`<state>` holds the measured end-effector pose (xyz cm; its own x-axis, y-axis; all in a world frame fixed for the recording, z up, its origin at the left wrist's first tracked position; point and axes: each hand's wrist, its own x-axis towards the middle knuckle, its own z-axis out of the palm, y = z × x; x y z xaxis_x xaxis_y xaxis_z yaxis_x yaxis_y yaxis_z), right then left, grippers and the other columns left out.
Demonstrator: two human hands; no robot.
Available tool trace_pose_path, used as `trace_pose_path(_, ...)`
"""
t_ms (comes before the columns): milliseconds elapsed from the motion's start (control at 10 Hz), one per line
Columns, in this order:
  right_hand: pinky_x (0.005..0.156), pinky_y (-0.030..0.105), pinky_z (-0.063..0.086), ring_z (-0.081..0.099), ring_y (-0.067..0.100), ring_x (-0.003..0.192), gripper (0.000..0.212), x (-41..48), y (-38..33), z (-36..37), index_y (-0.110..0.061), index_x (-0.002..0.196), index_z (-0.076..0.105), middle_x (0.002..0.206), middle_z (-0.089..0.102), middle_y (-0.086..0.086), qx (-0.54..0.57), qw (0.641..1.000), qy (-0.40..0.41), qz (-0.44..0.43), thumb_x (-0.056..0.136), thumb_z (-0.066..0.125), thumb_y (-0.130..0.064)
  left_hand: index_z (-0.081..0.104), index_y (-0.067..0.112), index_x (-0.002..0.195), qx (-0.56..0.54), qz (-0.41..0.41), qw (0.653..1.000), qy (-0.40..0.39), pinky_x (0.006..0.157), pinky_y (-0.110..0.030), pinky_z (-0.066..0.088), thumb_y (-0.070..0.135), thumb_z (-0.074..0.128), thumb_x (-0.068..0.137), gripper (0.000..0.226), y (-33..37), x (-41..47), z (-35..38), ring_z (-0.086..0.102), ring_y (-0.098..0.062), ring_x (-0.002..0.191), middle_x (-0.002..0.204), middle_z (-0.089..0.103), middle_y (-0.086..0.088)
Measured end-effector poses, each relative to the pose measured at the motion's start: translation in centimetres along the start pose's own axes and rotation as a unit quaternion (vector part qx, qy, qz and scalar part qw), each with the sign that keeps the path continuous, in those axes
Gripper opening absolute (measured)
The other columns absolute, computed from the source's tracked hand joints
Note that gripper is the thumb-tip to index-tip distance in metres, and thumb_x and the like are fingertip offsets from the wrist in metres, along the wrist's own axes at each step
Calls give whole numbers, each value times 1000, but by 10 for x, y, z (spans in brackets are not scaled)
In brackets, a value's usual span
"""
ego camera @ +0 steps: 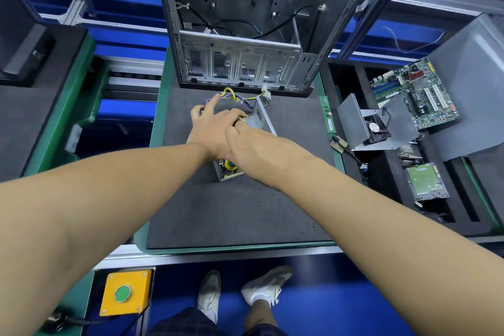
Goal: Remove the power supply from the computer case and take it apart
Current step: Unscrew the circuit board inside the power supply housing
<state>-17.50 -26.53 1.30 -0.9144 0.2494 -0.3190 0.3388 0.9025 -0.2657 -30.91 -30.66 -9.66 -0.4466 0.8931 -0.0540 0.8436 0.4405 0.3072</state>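
The power supply [260,120] lies on the dark foam mat [245,213], out of the computer case [240,35] that stands at the mat's far edge. Its metal shell is open, and a circuit board with a yellow coil [230,168] shows at the near end. A bundle of yellow and purple cables [234,95] curls from its far end. My left hand [211,125] lies over the unit with fingers spread toward the cables. My right hand [251,144] crosses beside it, fingers curled on the unit's inner part. Both hands hide most of the inside.
A foam tray at the right holds a motherboard [414,93], a grey cover with a fan [373,125], a hard drive [425,181] and a memory stick [327,114]. A yellow box with a green button [124,293] sits at the near left. A black device [21,43] stands far left.
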Motion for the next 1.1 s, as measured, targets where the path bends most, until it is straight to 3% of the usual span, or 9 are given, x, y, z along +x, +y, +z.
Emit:
trace_pose_path(200,98,41,40,48,37,122,39,4,-6,-14,2,137,41,134,46,22,-5,999,-43,25,105,37,-21,40,34,142,-22,7,999,-25,111,-49,14,34,67,78,70,-2,1,0,1,-14,147,135,51,18)
trace_pose_path(300,79,33,37,53,31,102,30,-7,4,-20,0,124,46,116,50,17,14,999,-31,30,104,40,-21,28,30,150,-69,22,997,-2,116,-50,5,24,66,74,84,-3,-1,-9,10,-13,149,154,34,8)
trace_pose_path(400,61,28,20,41,20,84,24,-21,20,-22,-9,109,45,103,43,1,23,999,18,39,102,46,-32,42,33,137,-119,68,984,112,106,-42,20,17,53,66,74,-13,-27,-20,35,-15,137,139,48,9)
trace_pose_path(500,66,29,26,44,19,90,30,-24,30,-23,-11,113,50,107,47,-1,55,996,48,42,99,51,-37,62,34,109,-130,132,980,69,89,-38,27,33,51,71,40,-15,-61,-20,49,-14,110,109,57,16)
trace_pose_path(700,66,31,29,48,23,91,34,-14,16,-20,-8,112,52,110,51,4,47,998,50,-8,98,52,-39,70,31,109,-29,132,991,5,97,-35,25,53,69,84,33,-12,-67,-15,41,-10,114,111,59,22)
trace_pose_path(800,76,39,45,53,27,94,29,-9,10,-18,-9,111,49,111,51,6,35,999,36,-18,99,50,-36,74,32,101,-39,131,991,0,98,-38,26,51,69,84,26,-12,-66,-20,44,-11,112,109,63,22)
trace_pose_path(900,81,41,47,56,26,98,26,-5,11,-16,-8,115,48,114,52,6,8,999,40,-35,99,53,-27,74,37,91,-95,119,988,21,98,-40,28,36,78,81,10,-11,-69,-21,46,-13,107,98,61,26)
trace_pose_path(1000,66,26,33,53,22,96,25,-1,13,-12,-8,117,47,116,49,4,-4,998,35,-52,101,49,-27,62,58,77,-146,92,985,31,95,-42,29,25,79,77,37,-6,-70,-23,46,-16,104,89,61,19)
trace_pose_path(1100,61,27,18,42,18,87,25,0,14,-11,-8,116,46,106,41,0,-10,997,37,-60,102,47,-28,53,74,76,-150,74,986,3,97,-39,26,21,82,76,60,-3,-69,-27,44,-13,107,91,64,13)
